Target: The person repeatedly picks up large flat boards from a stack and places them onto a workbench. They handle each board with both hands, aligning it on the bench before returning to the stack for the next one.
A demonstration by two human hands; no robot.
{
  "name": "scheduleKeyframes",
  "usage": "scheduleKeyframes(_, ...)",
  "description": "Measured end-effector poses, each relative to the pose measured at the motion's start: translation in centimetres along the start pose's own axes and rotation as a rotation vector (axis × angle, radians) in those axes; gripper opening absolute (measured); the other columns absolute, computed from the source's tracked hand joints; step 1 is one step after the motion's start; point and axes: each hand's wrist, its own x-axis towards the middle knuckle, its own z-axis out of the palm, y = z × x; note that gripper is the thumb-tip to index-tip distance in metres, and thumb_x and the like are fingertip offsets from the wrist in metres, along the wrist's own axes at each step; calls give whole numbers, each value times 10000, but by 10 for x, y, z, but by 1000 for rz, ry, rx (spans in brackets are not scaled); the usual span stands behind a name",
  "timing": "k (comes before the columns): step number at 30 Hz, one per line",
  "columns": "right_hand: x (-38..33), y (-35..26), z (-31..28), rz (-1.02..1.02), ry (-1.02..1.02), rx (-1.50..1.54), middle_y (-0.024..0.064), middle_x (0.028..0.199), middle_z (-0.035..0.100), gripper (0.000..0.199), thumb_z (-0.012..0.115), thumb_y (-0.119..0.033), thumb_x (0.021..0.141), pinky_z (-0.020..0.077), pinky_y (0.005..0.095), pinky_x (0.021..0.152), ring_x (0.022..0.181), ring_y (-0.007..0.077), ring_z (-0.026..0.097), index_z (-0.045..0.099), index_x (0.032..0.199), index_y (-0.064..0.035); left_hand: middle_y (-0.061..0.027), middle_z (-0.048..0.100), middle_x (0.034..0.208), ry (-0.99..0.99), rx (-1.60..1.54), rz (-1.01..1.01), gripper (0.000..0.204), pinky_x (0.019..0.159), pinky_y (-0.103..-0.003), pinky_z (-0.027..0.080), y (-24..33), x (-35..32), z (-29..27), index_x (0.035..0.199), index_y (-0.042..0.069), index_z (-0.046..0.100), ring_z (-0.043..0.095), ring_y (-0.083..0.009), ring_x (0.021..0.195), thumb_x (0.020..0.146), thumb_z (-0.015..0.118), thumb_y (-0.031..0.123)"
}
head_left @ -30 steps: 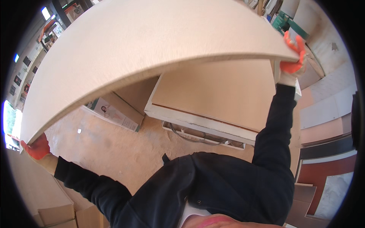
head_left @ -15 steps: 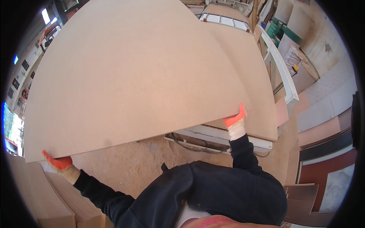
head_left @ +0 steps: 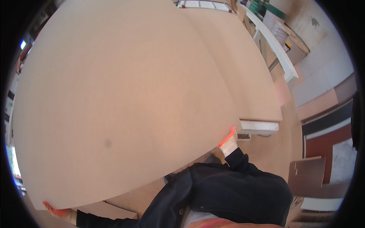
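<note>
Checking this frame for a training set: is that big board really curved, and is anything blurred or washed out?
Head view: fisheye distortion bends the board's edges; black corners; bright glare at the left rim; both gloved hands, left hand, right hand, sharp enough.

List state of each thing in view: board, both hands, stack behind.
Large fibreboard panel: lifted, tilted, held at its near edge.
Left hand: gloved, gripping the panel's lower left corner.
Right hand: gloved, gripping the panel's lower right corner.
Panel stack: lying flat on a white frame.
</note>
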Motion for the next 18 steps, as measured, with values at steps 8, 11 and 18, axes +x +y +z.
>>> scheduleKeyframes(8,7,113,-139,102,322,100,82,1646,498,742,253,-662,1093,395,594,1191,1477,372,477,465,1601,-165,-195,650,1468,-125,121,159,533,1072,-459,571,-64,31,1,1485,-42,586,678,-323,1251,1139,500,354)
scheduleKeyframes(11,-4,120,-178,111,338,161,102,1639,509,700,279,-607,1092,395,604,1187,1478,384,473,492,1579,-152,-200,640,1482,-152,105,129,529,1075,-451,571,-84,45,14,1501,-40,578,671,-318,1264,1147,485,342)
scheduleKeyframes(18,-28,96,-251,-55,358,134,120,1682,445,853,306,-740,1055,349,610,1228,1518,393,425,437,1621,-116,-185,625,1521,-487,306,437,482,1179,-441,489,-83,57,153,1521,-31,565,638,-312,1337,1117,549,232)
